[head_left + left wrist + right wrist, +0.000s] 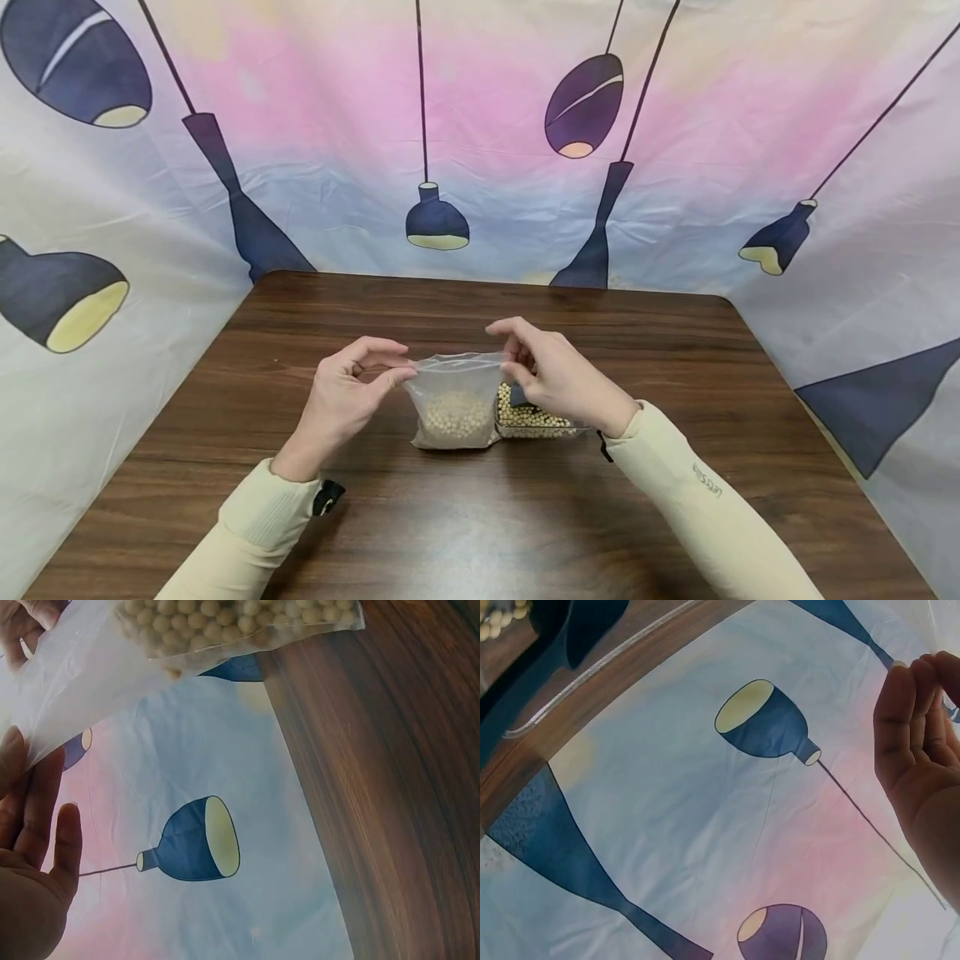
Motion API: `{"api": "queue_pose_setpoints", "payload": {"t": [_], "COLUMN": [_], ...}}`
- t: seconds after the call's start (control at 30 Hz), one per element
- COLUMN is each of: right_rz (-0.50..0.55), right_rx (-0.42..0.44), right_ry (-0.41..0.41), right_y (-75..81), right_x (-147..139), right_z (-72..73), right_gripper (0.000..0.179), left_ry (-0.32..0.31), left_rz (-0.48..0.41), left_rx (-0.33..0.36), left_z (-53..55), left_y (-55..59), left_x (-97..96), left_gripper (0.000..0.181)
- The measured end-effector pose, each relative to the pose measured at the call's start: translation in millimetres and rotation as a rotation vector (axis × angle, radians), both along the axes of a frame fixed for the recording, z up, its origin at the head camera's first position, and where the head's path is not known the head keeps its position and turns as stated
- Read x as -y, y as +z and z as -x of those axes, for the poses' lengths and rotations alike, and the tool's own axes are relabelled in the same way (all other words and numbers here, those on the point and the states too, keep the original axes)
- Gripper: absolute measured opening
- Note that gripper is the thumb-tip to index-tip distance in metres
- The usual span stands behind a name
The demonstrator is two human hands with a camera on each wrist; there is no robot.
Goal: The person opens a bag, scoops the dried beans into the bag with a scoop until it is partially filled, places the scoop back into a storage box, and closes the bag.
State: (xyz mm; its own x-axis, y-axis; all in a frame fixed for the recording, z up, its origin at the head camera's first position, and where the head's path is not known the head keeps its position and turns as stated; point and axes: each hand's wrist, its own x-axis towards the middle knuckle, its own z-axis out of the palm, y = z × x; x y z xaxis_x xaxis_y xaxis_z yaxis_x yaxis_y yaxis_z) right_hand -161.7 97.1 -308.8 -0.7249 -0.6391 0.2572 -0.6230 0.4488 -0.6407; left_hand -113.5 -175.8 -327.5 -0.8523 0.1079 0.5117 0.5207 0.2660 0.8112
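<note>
A clear plastic zip bag [454,385] stands upright on the table, its lower part filled with pale round beans [202,622]. At its top left corner, my left hand [341,404] pinches the edge between thumb and fingers. My right hand [558,379] pinches the top right corner. Just right of the bag, partly under the right hand, sits a clear container [551,432] of the same beans. A dark utensil [592,634], perhaps a scoop or spoon, lies in that container, mostly hidden by the right hand in the head view.
Everything stands on a dark wood-grain table [360,533]. A printed cloth [502,217] with painted hanging lamps rises behind the table and along both sides. Dark straps [327,497] circle the sleeved wrists.
</note>
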Motion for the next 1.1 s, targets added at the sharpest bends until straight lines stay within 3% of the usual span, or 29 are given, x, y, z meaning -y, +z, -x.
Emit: {"api": "queue_pose_setpoints", "payload": {"t": [0.17,0.33,0.47,0.67,0.77,0.87,1.03,1.1], "right_rz": [0.012,0.007,-0.018,0.003,-0.006,-0.046,-0.099,-0.097], "right_rx": [0.032,-0.002,-0.097,-0.294,-0.340,-0.330,-0.297,-0.290], "right_ry": [-0.016,-0.045,-0.086,-0.147,-0.149,-0.134,-0.069,-0.056], "right_y": [-1.3,-4.6,-10.2,-16.8,-17.3,-15.7,-10.4,-9.8], "right_x": [-1.1,1.4,2.2,4.9,5.7,4.7,9.1,12.7], "right_z": [-3.9,-7.3,-9.6,-11.0,-12.9,-16.2,-17.4,-16.2], "right_gripper": [0.012,0.004,0.006,0.015,0.016,0.011,0.015,0.013], "left_ry": [-0.012,-0.017,-0.018,0.005,0.024,-0.001,-0.084,-0.091], "left_rz": [0.054,0.077,0.118,0.195,0.224,0.250,0.263,0.267], "left_rx": [-0.017,-0.026,-0.073,-0.197,-0.255,-0.268,-0.223,-0.218], "left_z": [-0.9,-1.0,-2.1,-4.6,-6.7,-6.9,-3.4,-2.5], "left_y": [1.6,0.6,1.6,6.9,8.2,8.5,9.4,9.9], "left_x": [-0.2,1.4,0.0,-4.3,-5.2,-5.6,-7.7,-8.6], "left_gripper": [0.032,0.036,0.038,0.039,0.040,0.043,0.048,0.046]}}
